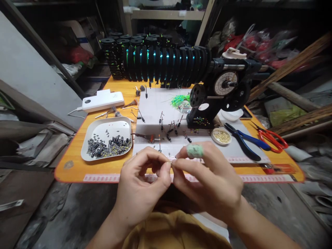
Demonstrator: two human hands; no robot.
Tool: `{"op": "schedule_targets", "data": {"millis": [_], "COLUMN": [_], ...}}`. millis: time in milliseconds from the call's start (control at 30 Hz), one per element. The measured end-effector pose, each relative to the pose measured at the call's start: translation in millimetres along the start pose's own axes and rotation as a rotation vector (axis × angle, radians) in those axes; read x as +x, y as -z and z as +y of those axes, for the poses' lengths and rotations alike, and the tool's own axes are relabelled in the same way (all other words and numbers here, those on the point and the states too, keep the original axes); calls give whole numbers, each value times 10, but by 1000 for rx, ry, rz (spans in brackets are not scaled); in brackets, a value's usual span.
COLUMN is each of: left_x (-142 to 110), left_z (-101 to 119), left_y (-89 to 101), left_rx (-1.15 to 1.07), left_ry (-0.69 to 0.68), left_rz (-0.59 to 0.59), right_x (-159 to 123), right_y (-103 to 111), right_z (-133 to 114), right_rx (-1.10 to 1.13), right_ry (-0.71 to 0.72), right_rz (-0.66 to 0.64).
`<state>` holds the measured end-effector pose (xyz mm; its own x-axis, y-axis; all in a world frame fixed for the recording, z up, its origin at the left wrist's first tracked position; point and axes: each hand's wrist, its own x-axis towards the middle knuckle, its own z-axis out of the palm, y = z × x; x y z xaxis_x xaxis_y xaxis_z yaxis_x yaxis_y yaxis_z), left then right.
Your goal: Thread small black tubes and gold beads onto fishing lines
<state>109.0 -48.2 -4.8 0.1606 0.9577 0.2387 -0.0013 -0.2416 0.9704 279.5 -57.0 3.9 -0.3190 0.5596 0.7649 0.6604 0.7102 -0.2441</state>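
Observation:
Near the table's front edge, my left hand (145, 185) and my right hand (209, 176) meet fingertip to fingertip. Both are closed in a pinch on something tiny between them, too small to name. Green tape (194, 151) wraps one finger of my right hand. Just beyond my fingers, small black cylindrical pieces with thin stems (169, 131) lie scattered on a white sheet (153, 103). Left of my hands, a white tray (85, 152) contains many small dark and black pieces. A small white dish (221, 143) of gold-coloured bits is beyond my right hand.
A black machine (228, 86) with a dial and a row of black discs (166, 62) stands at the back. Blue-handled pliers (243, 138) and a red-handled tool (272, 138) lie at right. A white power bank (103, 100) is at left. A measuring tape (103, 178) edges the table.

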Motion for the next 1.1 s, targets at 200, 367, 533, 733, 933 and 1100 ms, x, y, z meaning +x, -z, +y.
{"op": "schedule_targets", "data": {"millis": [200,367,533,733,933,1100], "left_x": [26,64,129,133,133,155], "left_z": [10,-109,-99,-60,-43,-49], "left_y": [45,46,118,90,21,10], "left_rx": [149,381,505,452,-33,-303], "left_ry": [-86,-585,-710,-476,19,161], "left_rz": [-44,52,-52,-55,-34,-65], "right_x": [1,29,28,47,90,51], "right_y": [24,12,75,38,-47,-50], "right_z": [56,39,90,116,100,53], "right_rx": [-1,285,374,309,277,190], "right_ry": [187,-217,-293,-156,-124,-116], "right_rz": [-70,-94,-210,-219,-188,-99]}}
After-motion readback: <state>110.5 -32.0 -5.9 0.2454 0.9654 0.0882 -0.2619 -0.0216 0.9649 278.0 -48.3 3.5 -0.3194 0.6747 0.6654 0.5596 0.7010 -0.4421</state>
